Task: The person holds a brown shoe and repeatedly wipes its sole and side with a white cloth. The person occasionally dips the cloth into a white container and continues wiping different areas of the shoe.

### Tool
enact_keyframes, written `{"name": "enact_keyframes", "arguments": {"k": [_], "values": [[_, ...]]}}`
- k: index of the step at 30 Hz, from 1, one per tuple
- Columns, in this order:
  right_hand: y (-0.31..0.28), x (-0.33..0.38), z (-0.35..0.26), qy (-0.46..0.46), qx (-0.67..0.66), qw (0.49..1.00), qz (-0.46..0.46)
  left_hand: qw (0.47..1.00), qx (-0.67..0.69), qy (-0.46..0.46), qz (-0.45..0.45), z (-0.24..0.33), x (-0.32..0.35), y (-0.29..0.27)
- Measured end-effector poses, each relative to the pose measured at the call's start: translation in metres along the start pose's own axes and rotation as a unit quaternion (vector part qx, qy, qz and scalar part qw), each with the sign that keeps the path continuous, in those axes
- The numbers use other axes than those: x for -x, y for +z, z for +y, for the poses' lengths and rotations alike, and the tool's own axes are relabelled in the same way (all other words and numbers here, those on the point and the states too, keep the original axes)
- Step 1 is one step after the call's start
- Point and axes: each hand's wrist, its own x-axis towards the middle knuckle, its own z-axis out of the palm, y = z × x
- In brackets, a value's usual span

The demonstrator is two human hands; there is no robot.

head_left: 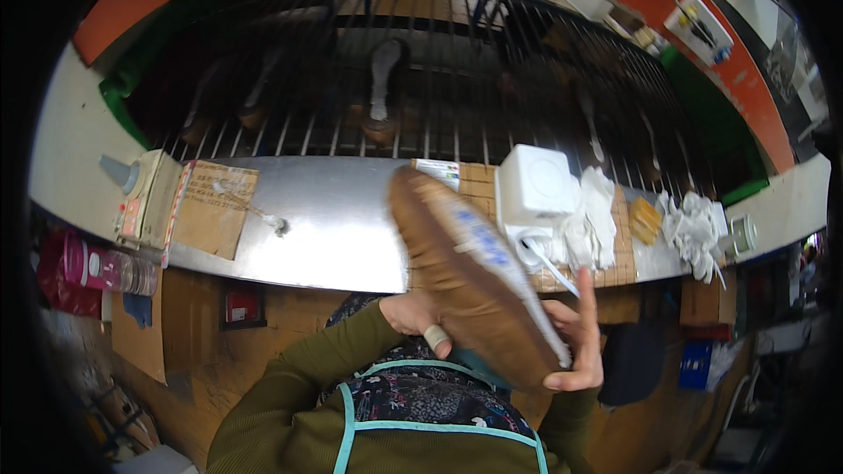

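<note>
A brown shoe upper, stretched in a full shoe shape, is tilted in front of my body. Its underside, pale with blue marks, faces up and to the right. My left hand is at its left side, a pale wrap round the thumb; the other fingers go out of sight behind the upper. With thumb and fingers, my right hand grips its lower right end, the index finger pointing up. A white container with a white-handled tool in its opening is near my right fingers.
Beyond the metal ledge lies a rack of bars with several dark shoe uppers. White cloths and a yellowish block lie right. Cardboard, a control box and a pink-lidded bottle are left.
</note>
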Motion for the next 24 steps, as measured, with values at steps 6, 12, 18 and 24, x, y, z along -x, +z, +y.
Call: {"name": "enact_keyframes", "arguments": {"k": [6,12,18,24], "values": [[-0.001,-0.006,0.031,-0.038,0.232,0.957,0.171,0.979,-0.024,0.182,-0.084,-0.071,0.02,-0.052],[-0.007,-0.044,0.066,-0.029,0.674,0.659,0.332,0.918,0.021,0.386,-0.09,-0.038,0.039,-0.055],[-0.017,-0.047,0.088,0.015,0.676,0.637,0.371,0.871,0.012,0.483,-0.094,-0.013,0.042,-0.058],[-0.034,-0.034,0.073,-0.078,0.674,0.636,0.368,0.817,-0.153,0.537,0.143,0.049,0.021,-0.01]]}}
